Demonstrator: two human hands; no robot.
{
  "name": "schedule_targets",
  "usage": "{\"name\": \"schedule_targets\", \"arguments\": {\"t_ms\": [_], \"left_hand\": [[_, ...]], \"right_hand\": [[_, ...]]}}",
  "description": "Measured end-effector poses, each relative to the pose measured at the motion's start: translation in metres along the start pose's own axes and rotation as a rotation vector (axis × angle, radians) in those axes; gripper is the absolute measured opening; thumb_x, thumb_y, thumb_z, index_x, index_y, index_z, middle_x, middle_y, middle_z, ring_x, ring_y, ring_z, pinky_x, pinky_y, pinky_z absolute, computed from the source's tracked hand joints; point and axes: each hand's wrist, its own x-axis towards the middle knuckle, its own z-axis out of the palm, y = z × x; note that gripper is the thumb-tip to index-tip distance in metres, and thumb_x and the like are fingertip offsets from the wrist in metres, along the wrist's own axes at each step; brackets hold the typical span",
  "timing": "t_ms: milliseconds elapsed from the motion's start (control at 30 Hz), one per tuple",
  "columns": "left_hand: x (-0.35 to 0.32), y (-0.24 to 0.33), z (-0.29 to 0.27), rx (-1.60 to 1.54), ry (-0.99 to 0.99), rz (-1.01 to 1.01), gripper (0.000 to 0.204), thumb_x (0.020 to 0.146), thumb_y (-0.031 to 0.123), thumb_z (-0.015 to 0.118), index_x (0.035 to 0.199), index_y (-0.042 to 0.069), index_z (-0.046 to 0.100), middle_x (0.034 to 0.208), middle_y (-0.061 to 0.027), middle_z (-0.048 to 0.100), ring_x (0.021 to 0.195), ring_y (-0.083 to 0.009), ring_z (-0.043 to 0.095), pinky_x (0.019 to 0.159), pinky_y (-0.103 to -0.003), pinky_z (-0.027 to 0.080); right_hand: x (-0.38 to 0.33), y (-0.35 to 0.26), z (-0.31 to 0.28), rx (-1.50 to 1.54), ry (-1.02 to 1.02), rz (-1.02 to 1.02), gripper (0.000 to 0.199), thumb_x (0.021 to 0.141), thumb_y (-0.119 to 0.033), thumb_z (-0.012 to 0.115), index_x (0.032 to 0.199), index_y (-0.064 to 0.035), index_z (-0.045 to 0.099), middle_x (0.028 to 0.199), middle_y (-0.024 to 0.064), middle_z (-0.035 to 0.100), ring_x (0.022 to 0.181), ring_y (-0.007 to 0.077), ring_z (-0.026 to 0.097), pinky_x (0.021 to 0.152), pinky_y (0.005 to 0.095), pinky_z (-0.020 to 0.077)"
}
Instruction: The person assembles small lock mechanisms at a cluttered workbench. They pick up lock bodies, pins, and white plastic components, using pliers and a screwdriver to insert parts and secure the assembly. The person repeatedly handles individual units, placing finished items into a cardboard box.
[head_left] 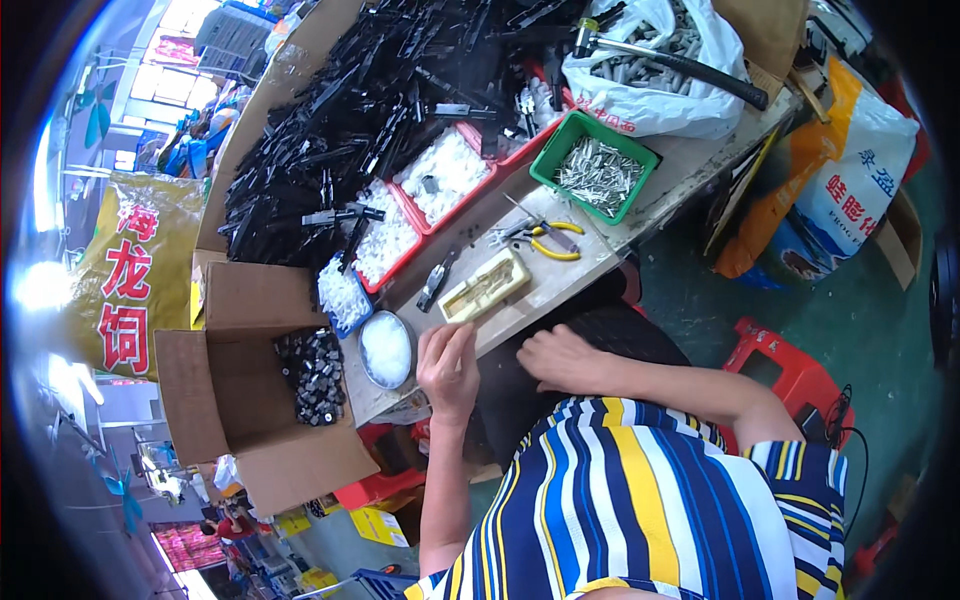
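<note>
My left hand (447,365) is raised at the near edge of the wooden bench (560,285), fingers bunched together. Whether it pinches a small part is hidden. It sits just below a beige block jig (487,285) and right of a round metal bowl of white parts (385,348). My right hand (558,358) rests lower, over my dark lap beside the bench edge. Its fingers are curled in and I see nothing in them. Small black pliers (435,282) lie left of the jig, and yellow-handled pliers (553,240) lie behind it.
Behind lie a big heap of black plastic strips (370,100), red trays of white parts (445,175), a green tray of metal pins (598,172) and a hammer (670,60) on a white bag. An open carton with black parts (312,378) stands left. A red stool (790,370) stands right.
</note>
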Motion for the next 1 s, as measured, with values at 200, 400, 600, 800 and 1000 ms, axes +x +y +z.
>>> {"name": "schedule_targets", "arguments": {"t_ms": [200,400,600,800,1000], "left_hand": [[-0.03,0.003,-0.023,0.087,0.016,-0.072,0.017,0.08,-0.007,0.074,0.095,0.0,0.073,0.094,-0.0133,0.071,0.091,-0.0323,0.066,0.084,-0.042,0.053],[-0.022,0.001,-0.028,0.093,0.03,-0.051,0.012,0.082,-0.007,0.073,0.093,-0.001,0.073,0.091,-0.0138,0.071,0.087,-0.0309,0.066,0.083,-0.04,0.052],[0.0,0.017,-0.028,0.119,-0.005,0.018,0.012,0.084,-0.007,0.072,0.094,-0.003,0.072,0.091,-0.0149,0.071,0.086,-0.0301,0.067,0.083,-0.041,0.052],[0.011,0.028,-0.034,0.131,-0.059,0.065,0.014,0.083,-0.008,0.072,0.095,-0.002,0.073,0.092,-0.0146,0.072,0.086,-0.0301,0.068,0.082,-0.04,0.053],[0.002,0.019,-0.035,0.159,-0.051,0.043,0.015,0.082,-0.008,0.072,0.096,-0.002,0.073,0.093,-0.0145,0.072,0.087,-0.0299,0.068,0.083,-0.04,0.053]], "right_hand": [[0.008,0.006,0.044,0.288,-0.055,-0.11,0.016,0.089,-0.014,0.063,0.094,0.0001,0.056,0.078,0.0243,0.067,0.082,0.0424,0.069,0.072,0.0553,0.0532],[-0.086,0.051,-0.041,0.914,0.648,0.445,0.027,0.094,-0.026,0.066,0.1,-0.0002,0.063,0.082,0.0182,0.071,0.075,0.0249,0.073,0.069,0.0386,0.056],[-0.172,0.19,0.11,1.441,1.067,1.256,0.012,0.1,-0.016,0.058,0.103,-0.0041,0.058,0.071,0.0067,0.062,0.055,0.0164,0.061,0.048,0.0306,0.0479],[-0.165,0.28,0.239,1.923,0.851,1.225,0.006,0.092,-0.007,0.062,0.09,-0.0043,0.057,0.065,0.0071,0.061,0.051,0.0192,0.063,0.044,0.0324,0.0521],[-0.137,0.383,0.026,1.465,1.364,0.572,0.009,0.092,-0.018,0.068,0.094,-0.0111,0.063,0.075,0.0032,0.062,0.065,0.0159,0.061,0.053,0.0301,0.0484]]}}
